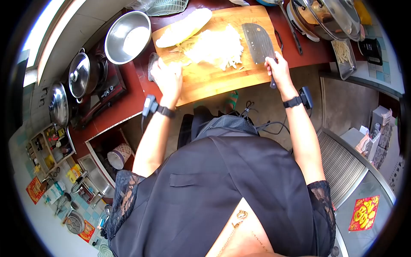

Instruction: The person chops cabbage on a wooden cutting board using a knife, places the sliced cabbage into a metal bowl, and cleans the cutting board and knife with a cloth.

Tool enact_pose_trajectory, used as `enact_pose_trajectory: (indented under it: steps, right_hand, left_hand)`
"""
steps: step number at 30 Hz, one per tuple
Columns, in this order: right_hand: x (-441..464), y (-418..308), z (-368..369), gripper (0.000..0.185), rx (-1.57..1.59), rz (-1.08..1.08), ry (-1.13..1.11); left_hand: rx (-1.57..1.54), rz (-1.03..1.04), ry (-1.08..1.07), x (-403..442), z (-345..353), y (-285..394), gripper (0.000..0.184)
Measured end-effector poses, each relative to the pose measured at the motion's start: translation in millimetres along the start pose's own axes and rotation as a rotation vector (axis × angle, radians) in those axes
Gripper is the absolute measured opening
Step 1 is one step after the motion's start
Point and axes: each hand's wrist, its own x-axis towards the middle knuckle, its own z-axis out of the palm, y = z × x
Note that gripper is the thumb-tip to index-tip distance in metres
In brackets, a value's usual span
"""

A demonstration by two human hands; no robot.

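My right hand [278, 72] grips the handle of a cleaver [259, 43], whose broad dark blade lies over the right part of a wooden cutting board [214, 83]. Small pale bits cling to the blade. Left of it is a heap of chopped pale vegetable [218, 48], much of it washed out by glare. A large uncut pale piece [186, 26], like a cabbage, lies behind the heap. My left hand [168, 79] is at the board's left edge, thumb and fingers apart, beside a small clear object [152, 66] that I cannot name.
A steel bowl [127, 37] stands left of the board, with a lidded pot [83, 75] on the stove farther left. A green basket [167, 6] sits behind. At right are a glass-lidded pan [327, 17] and a metal tray [344, 60] of pale strips.
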Motion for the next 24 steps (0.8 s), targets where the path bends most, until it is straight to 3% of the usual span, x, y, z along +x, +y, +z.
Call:
enact_pose_trajectory:
  steps: [1,3,5,7,10,12,15,18,24]
  right_hand:
    - [7,0,0,0.016,0.024,-0.009,0.014]
    - [23,7,2,0.015,0.035,0.008,0.017]
    - [39,16,7,0.016,0.055,0.044,-0.006]
    - [48,22,16,0.019,0.055,0.063,-0.042]
    - [42,21,32,0.023,0.063,0.084,-0.12]
    - [39,23,42,0.026,0.064,0.108,-0.148]
    - [26,20,59,0.028,0.08,0.113,-0.19]
    - [13,14,78,0.027,0.135,0.134,-0.202]
    - [-4,6,93,0.021,0.201,0.224,-0.212]
  left_hand:
    - [-0.045,-0.203,-0.199,-15,-4,9,0.085]
    - [-0.237,-0.186,-0.203,-25,-4,23,0.081]
    - [-0.024,0.212,-0.17,-20,56,5,0.075]
    - [0.056,0.281,-0.23,-5,70,18,0.071]
    - [-0.031,-0.019,-0.434,25,51,90,0.072]
    - [-0.082,-0.092,-0.536,42,17,128,0.083]
    - [-0.145,0.065,-0.355,33,30,138,0.085]
    - [-0.3,-0.056,-0.55,42,6,158,0.088]
    - [-0.648,-0.02,-0.463,34,26,157,0.058]
